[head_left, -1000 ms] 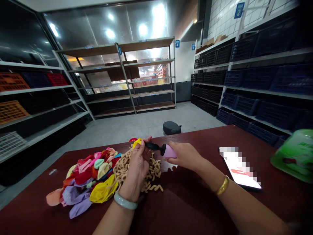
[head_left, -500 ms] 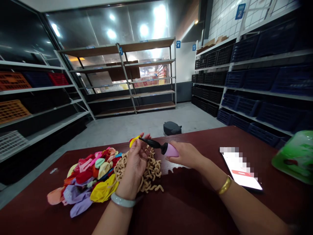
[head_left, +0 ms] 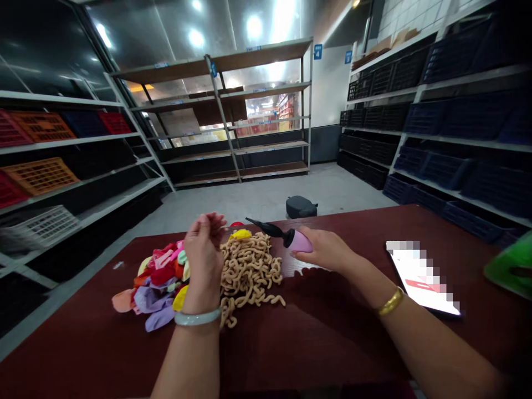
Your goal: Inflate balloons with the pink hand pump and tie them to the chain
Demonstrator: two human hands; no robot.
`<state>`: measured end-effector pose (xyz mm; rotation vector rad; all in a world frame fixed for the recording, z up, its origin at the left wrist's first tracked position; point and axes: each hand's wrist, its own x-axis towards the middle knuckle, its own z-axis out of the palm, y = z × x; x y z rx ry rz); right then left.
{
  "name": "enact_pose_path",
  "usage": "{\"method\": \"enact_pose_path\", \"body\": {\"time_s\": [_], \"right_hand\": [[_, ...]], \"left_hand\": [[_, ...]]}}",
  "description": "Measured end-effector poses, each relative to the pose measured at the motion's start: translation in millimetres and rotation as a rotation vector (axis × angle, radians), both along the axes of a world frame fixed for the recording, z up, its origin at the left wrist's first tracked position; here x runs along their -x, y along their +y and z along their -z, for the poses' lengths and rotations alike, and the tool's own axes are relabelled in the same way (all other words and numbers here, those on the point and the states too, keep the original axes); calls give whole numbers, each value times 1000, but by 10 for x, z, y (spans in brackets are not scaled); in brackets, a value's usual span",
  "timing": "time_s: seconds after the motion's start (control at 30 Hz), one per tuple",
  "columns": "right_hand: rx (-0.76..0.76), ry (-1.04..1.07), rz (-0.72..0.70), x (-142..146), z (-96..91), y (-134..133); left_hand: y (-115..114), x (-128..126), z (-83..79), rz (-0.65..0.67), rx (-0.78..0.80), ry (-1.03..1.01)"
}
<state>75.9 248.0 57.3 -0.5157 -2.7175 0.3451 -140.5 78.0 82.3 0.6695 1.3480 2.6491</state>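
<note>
My right hand (head_left: 322,249) is wrapped round the pink body of a balloon hand pump (head_left: 300,241), its black nozzle pointing left. My left hand (head_left: 204,249) is raised left of the nozzle tip, apart from it, with the fingers curled in. Whatever those fingers may hold is too small to make out. Between the hands lies a heap of tan, curly snack-like pieces (head_left: 251,271). A yellow balloon (head_left: 240,235) rests at its far edge, with a bit of red (head_left: 236,224) behind it. My left wrist partly hides a pile of deflated balloons (head_left: 155,282).
A phone (head_left: 424,282) with a lit screen lies on the dark red table (head_left: 291,354) to the right. Beyond it is a green package (head_left: 513,269). A dark grey bag-like object (head_left: 301,206) stands past the far edge. Shelves with crates (head_left: 41,177) line the sides.
My left hand has moved left, away from the pump's nozzle, uncovering the tan heap. The yellow balloon, earlier by my left fingers, is on the heap. My right hand still grips the pump.
</note>
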Motion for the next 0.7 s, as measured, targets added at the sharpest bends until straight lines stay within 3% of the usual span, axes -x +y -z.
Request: {"method": "enact_pose_path", "body": {"time_s": [0.07, 0.17, 0.27, 0.4, 0.5, 0.6, 0.7], "right_hand": [[-7, -15, 1, 7, 31, 14], [-2, -18, 2, 29, 85, 29], [21, -4, -8, 48, 121, 44], [17, 14, 1, 50, 134, 71], [15, 9, 23, 42, 132, 88], [33, 6, 34, 37, 125, 96], [57, 11, 41, 39, 115, 92]], "left_hand": [[-175, 180, -15, -143, 116, 71], [-357, 366, 44, -242, 542, 249], [-360, 380, 103, -238, 964, 559], [-163, 252, 78, -151, 1297, 972], [12, 251, 60, -87, 1344, 936], [141, 384, 74, 46, 1202, 560], [212, 525, 56, 50, 1088, 322]]}}
